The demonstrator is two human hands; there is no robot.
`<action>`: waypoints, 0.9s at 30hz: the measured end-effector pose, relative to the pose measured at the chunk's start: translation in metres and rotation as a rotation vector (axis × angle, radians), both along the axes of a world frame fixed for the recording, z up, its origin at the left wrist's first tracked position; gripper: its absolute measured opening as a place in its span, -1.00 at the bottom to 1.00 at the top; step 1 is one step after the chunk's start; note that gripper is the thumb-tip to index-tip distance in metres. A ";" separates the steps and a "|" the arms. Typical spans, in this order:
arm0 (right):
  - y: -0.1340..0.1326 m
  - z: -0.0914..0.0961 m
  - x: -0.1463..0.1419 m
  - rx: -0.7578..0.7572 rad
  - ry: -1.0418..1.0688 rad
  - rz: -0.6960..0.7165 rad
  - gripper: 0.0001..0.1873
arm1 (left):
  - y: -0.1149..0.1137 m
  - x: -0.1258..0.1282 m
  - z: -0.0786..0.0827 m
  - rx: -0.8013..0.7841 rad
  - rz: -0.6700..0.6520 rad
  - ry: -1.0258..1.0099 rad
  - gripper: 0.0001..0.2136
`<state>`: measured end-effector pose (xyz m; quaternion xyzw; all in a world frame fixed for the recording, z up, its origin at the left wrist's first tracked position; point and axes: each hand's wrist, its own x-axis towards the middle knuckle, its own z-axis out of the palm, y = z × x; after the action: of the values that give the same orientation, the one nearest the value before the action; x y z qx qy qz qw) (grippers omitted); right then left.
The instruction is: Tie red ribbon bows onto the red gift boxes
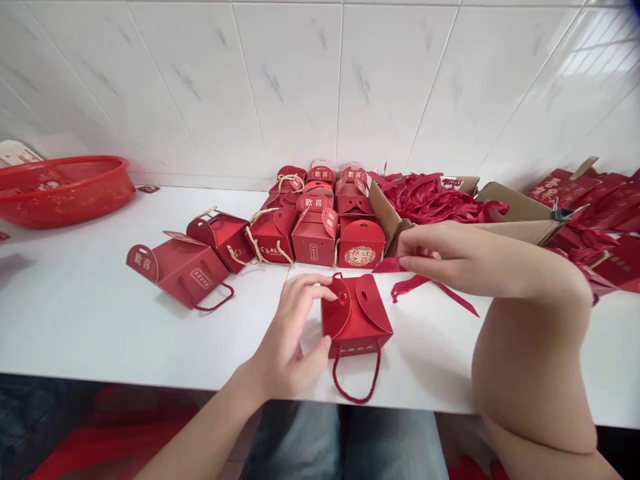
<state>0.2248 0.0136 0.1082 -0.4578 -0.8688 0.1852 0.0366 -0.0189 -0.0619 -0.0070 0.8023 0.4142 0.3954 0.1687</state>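
A small red gift box (364,337) with curved, slotted top flaps folded inward stands on the white table. Its dark red cord handle (356,400) hangs forward toward the table's near edge. My left hand (295,340) grips the box's left side, fingertips at the flap and thumb at the front corner. Beyond the box to the right, my right hand (435,257) has its fingers pinched on a red ribbon (389,266). Ribbon ends (457,299) trail on the table beneath that hand.
Several finished-looking red boxes (314,240) stand in rows near the tiled wall. One red box (177,270) lies tilted at left. An open cardboard carton (520,231) holds a heap of red ribbons (433,197). A red plastic basin (65,200) sits far left; folded red boxes (565,190) lie far right.
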 end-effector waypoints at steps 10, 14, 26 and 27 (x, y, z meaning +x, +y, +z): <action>0.012 -0.017 -0.025 -0.204 -0.131 0.043 -0.82 | 0.052 0.018 0.017 -0.267 0.045 0.037 -0.78; 0.011 -0.015 -0.023 -0.199 -0.119 0.048 -0.83 | 0.054 0.018 0.004 -0.277 0.003 -0.078 -0.77; 0.011 -0.020 -0.027 -0.206 -0.169 0.058 -0.85 | 0.051 0.015 -0.009 -0.100 -0.068 -0.054 -0.81; 0.011 -0.021 -0.029 -0.207 -0.174 0.078 -0.85 | 0.051 0.015 -0.009 -0.091 -0.069 -0.054 -0.81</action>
<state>0.1961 0.0242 0.0874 -0.4395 -0.8619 0.2350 -0.0934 -0.0039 -0.0113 -0.0160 0.7966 0.3993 0.3916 0.2294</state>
